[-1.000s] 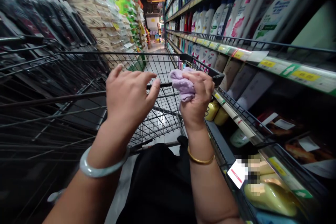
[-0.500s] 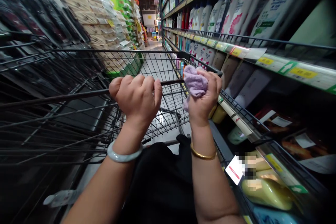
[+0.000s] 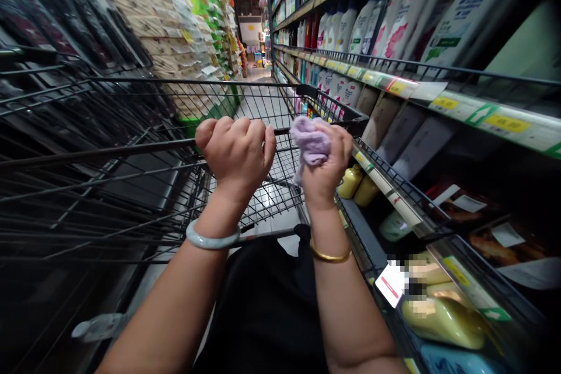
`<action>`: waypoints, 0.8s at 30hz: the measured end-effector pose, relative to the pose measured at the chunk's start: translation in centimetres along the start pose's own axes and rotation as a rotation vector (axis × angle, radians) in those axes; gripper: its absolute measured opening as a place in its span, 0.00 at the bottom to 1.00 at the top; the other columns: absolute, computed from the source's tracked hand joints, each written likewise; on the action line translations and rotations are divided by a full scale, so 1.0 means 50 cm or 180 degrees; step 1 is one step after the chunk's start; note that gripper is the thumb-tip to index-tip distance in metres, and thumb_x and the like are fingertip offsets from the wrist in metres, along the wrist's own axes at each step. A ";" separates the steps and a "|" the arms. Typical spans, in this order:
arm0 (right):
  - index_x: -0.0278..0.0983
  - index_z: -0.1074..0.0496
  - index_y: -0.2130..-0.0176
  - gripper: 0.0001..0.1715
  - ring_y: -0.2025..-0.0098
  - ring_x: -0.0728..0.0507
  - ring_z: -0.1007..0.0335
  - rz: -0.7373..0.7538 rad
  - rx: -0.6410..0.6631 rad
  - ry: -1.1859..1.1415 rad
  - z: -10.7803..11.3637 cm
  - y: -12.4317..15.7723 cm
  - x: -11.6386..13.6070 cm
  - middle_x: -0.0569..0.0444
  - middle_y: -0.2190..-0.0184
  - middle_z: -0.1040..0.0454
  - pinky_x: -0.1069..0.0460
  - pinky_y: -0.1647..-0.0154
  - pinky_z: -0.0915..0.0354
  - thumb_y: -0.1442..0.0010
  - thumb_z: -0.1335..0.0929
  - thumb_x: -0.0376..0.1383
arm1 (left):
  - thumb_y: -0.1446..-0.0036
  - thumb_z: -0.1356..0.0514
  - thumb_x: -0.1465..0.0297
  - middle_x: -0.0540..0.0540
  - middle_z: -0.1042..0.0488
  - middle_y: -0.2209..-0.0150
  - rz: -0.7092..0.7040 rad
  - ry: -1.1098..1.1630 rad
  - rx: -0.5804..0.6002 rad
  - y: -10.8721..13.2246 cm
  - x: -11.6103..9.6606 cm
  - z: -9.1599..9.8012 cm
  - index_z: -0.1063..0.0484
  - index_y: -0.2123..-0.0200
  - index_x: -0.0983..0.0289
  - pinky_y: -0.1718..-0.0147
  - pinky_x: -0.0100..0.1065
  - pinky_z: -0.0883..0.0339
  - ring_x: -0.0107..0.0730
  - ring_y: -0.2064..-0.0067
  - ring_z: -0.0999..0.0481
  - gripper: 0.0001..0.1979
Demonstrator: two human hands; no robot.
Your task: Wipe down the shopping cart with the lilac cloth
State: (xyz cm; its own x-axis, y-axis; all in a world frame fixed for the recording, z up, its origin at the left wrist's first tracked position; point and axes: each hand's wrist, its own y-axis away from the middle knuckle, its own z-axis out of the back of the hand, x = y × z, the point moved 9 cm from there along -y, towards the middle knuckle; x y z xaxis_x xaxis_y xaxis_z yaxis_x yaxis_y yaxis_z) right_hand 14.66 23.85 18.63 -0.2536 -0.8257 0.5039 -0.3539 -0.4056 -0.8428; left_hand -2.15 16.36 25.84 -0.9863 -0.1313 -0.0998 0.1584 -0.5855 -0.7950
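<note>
My left hand [image 3: 236, 151] is closed around the dark handle bar [image 3: 109, 153] of a black wire shopping cart [image 3: 258, 83], knuckles up. A pale bangle circles that wrist. Close by on the right, my right hand [image 3: 329, 166] grips a crumpled light purple cloth [image 3: 312, 143]. It is at the right end of the same bar; whether its fingers also wrap the bar is hidden by the cloth. A gold bangle is on the right wrist. Through the wire mesh, the tiled floor shows below.
Shelves on the right carry white shampoo bottles [image 3: 405, 17] and gold bottles [image 3: 442, 321], behind price-tag rails [image 3: 499, 120] close to the cart. Stacked packs [image 3: 144, 17] and hanging dark goods line the left. A clear bottle [image 3: 99, 327] lies low left. The aisle runs ahead.
My right hand with the cloth has shifted left and slightly down, and my left hand slightly right, so they are nearer each other. The cart's right front corner has moved left relative to the shelves.
</note>
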 end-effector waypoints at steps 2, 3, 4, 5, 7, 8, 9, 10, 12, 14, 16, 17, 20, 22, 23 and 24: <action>0.41 0.24 0.49 0.21 0.43 0.41 0.24 -0.0350 -0.0336 -0.0028 0.026 0.000 -0.062 0.49 0.48 0.25 0.39 0.35 0.28 0.41 0.33 0.29 | 0.27 0.46 0.57 0.53 0.32 0.70 -0.0050 0.0077 -0.0121 0.003 -0.001 0.008 0.41 0.72 0.58 0.45 0.56 0.48 0.46 0.57 0.30 0.20; 0.40 0.25 0.49 0.22 0.44 0.41 0.24 -0.0538 -0.0500 -0.0038 0.038 0.002 -0.091 0.49 0.49 0.24 0.39 0.34 0.28 0.42 0.34 0.28 | 0.27 0.46 0.58 0.53 0.33 0.71 -0.0100 0.0091 -0.0218 0.005 -0.002 0.013 0.41 0.72 0.58 0.45 0.55 0.48 0.46 0.58 0.31 0.20; 0.39 0.25 0.48 0.23 0.45 0.41 0.24 -0.0692 -0.0623 -0.0038 0.047 0.007 -0.112 0.49 0.49 0.24 0.38 0.34 0.28 0.43 0.34 0.28 | 0.27 0.46 0.58 0.53 0.34 0.72 -0.0164 0.0083 -0.0323 0.007 -0.005 0.017 0.42 0.72 0.58 0.46 0.55 0.48 0.45 0.59 0.31 0.20; 0.39 0.26 0.48 0.25 0.46 0.41 0.24 -0.0778 -0.0697 -0.0030 0.051 0.012 -0.120 0.49 0.50 0.24 0.38 0.35 0.28 0.44 0.35 0.27 | 0.27 0.46 0.58 0.53 0.36 0.72 -0.0217 0.0046 -0.0427 0.009 -0.006 0.021 0.43 0.72 0.58 0.47 0.55 0.47 0.44 0.59 0.32 0.20; 0.39 0.26 0.47 0.26 0.46 0.41 0.24 -0.0698 -0.0663 -0.0041 0.043 0.020 -0.100 0.49 0.49 0.24 0.38 0.35 0.27 0.44 0.35 0.26 | 0.26 0.47 0.59 0.52 0.38 0.73 -0.0293 -0.0033 -0.0589 0.011 -0.007 0.024 0.44 0.73 0.59 0.49 0.54 0.47 0.44 0.61 0.34 0.21; 0.40 0.26 0.47 0.26 0.46 0.41 0.24 -0.0561 -0.0546 -0.0071 0.031 0.023 -0.076 0.48 0.49 0.25 0.38 0.35 0.27 0.44 0.35 0.26 | 0.26 0.47 0.59 0.52 0.39 0.73 -0.0304 -0.0054 -0.0611 0.011 -0.007 0.023 0.45 0.73 0.59 0.49 0.54 0.47 0.43 0.61 0.34 0.21; 0.41 0.26 0.47 0.26 0.45 0.41 0.24 -0.0404 -0.0396 -0.0102 0.018 0.025 -0.050 0.48 0.49 0.25 0.38 0.35 0.27 0.43 0.35 0.25 | 0.26 0.47 0.59 0.52 0.40 0.73 -0.0308 -0.0067 -0.0589 0.010 -0.005 0.020 0.45 0.73 0.59 0.49 0.54 0.47 0.43 0.61 0.34 0.21; 0.41 0.26 0.46 0.26 0.44 0.40 0.24 -0.0263 -0.0246 -0.0127 0.005 0.026 -0.028 0.48 0.48 0.26 0.38 0.35 0.27 0.42 0.34 0.25 | 0.26 0.47 0.59 0.52 0.40 0.73 -0.0320 -0.0075 -0.0538 0.008 -0.005 0.015 0.45 0.73 0.59 0.49 0.54 0.47 0.43 0.61 0.34 0.21; 0.42 0.26 0.47 0.25 0.42 0.40 0.25 -0.0133 -0.0048 -0.0146 -0.009 0.026 -0.013 0.48 0.48 0.26 0.38 0.34 0.28 0.41 0.34 0.25 | 0.26 0.47 0.59 0.52 0.41 0.73 -0.0341 -0.0085 -0.0429 0.004 -0.004 0.008 0.45 0.72 0.59 0.49 0.54 0.48 0.43 0.60 0.35 0.20; 0.42 0.26 0.48 0.24 0.43 0.40 0.25 -0.0266 -0.0090 -0.0121 0.001 0.021 -0.047 0.49 0.48 0.27 0.38 0.34 0.28 0.41 0.33 0.26 | 0.26 0.47 0.59 0.52 0.41 0.72 -0.0336 -0.0082 -0.0352 0.001 -0.002 0.003 0.45 0.71 0.59 0.47 0.55 0.48 0.44 0.60 0.35 0.20; 0.41 0.26 0.48 0.23 0.45 0.41 0.25 -0.0596 -0.0337 -0.0072 0.028 0.018 -0.114 0.50 0.49 0.26 0.38 0.35 0.28 0.42 0.34 0.27 | 0.27 0.47 0.59 0.52 0.40 0.72 -0.0279 -0.0026 -0.0315 -0.002 0.003 0.000 0.45 0.71 0.59 0.46 0.55 0.49 0.45 0.59 0.34 0.20; 0.40 0.26 0.49 0.23 0.47 0.42 0.25 -0.0782 -0.0474 -0.0032 0.042 0.018 -0.148 0.51 0.50 0.25 0.39 0.36 0.28 0.43 0.34 0.27 | 0.27 0.46 0.59 0.53 0.39 0.72 -0.0232 0.0021 -0.0297 -0.002 0.006 -0.001 0.45 0.72 0.59 0.45 0.56 0.50 0.45 0.58 0.34 0.20; 0.39 0.26 0.51 0.22 0.50 0.44 0.26 -0.1125 -0.0616 0.0070 0.058 0.027 -0.194 0.53 0.54 0.25 0.42 0.38 0.27 0.44 0.35 0.27 | 0.29 0.44 0.59 0.53 0.38 0.72 -0.0069 0.0168 -0.0290 -0.003 0.018 -0.003 0.44 0.73 0.59 0.44 0.57 0.51 0.47 0.57 0.33 0.20; 0.39 0.25 0.51 0.22 0.51 0.43 0.26 -0.1002 -0.0514 0.0088 0.044 0.032 -0.162 0.52 0.54 0.25 0.42 0.40 0.27 0.44 0.35 0.26 | 0.29 0.44 0.59 0.53 0.38 0.72 -0.0009 0.0208 -0.0310 -0.003 0.024 -0.002 0.43 0.73 0.59 0.43 0.57 0.51 0.47 0.58 0.33 0.20; 0.39 0.25 0.50 0.22 0.50 0.43 0.25 -0.0840 -0.0415 0.0075 0.031 0.033 -0.133 0.50 0.53 0.25 0.42 0.40 0.26 0.43 0.35 0.26 | 0.29 0.44 0.59 0.53 0.38 0.72 -0.0002 0.0208 -0.0327 -0.003 0.026 -0.002 0.43 0.74 0.59 0.43 0.57 0.51 0.47 0.58 0.33 0.20; 0.40 0.24 0.50 0.22 0.48 0.42 0.25 -0.0642 -0.0302 0.0054 0.018 0.034 -0.101 0.49 0.51 0.25 0.41 0.39 0.26 0.42 0.34 0.26 | 0.29 0.44 0.59 0.53 0.39 0.72 -0.0005 0.0206 -0.0340 -0.003 0.027 -0.002 0.43 0.74 0.59 0.43 0.57 0.51 0.47 0.58 0.33 0.20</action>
State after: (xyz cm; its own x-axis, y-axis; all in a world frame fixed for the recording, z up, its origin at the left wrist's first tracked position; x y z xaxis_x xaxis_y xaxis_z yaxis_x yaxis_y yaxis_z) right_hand 16.12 26.98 14.51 -0.1837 -0.7245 0.6643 -0.4820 -0.5226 -0.7033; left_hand -3.52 16.35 25.80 -0.9880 -0.0766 -0.1340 0.1544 -0.4966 -0.8542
